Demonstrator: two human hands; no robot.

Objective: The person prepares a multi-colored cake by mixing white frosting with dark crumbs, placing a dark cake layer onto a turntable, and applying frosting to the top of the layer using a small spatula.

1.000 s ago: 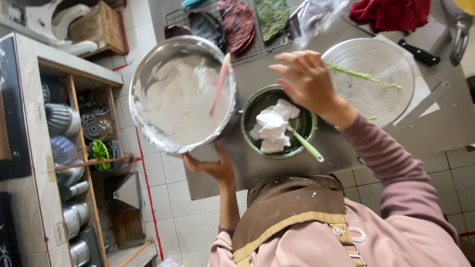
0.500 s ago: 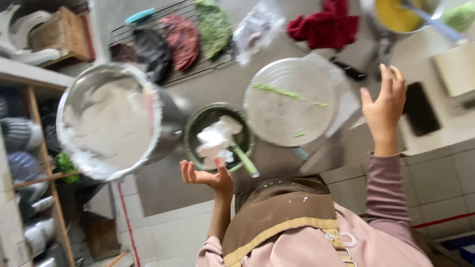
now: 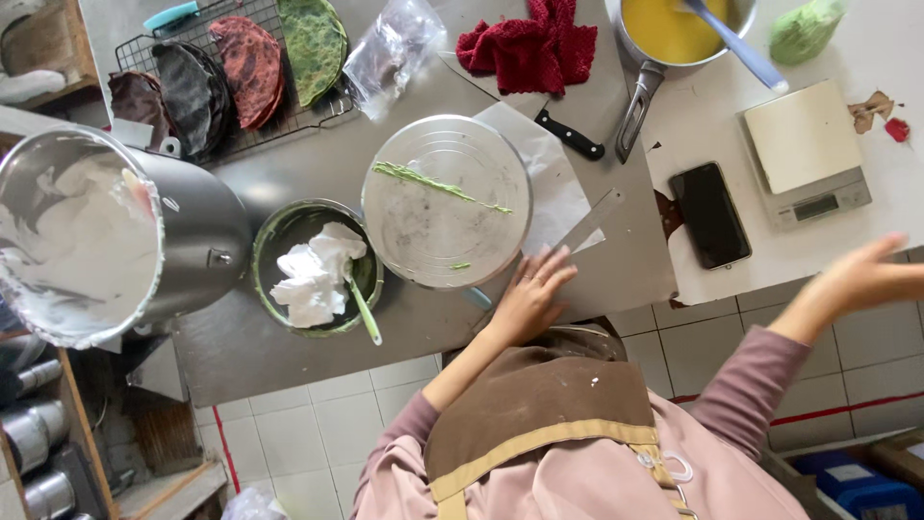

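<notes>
Left hand (image 3: 531, 294) rests flat, fingers spread, on the counter (image 3: 616, 279) edge, touching the round pan (image 3: 446, 200) rim. Right hand (image 3: 857, 279), open and empty, hovers blurred beside the phone (image 3: 710, 214). Left of the pan: green bowl (image 3: 316, 268) holding white cream, then a tilted steel pot (image 3: 106, 236). Beyond: knife (image 3: 570, 133), scale (image 3: 805, 152), saucepan (image 3: 679, 34), red cloth (image 3: 529, 43), rack (image 3: 231, 67).

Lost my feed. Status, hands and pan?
Left hand open, on counter beside round pan. Right hand open, empty, mid-air. Ruler close by.
</notes>
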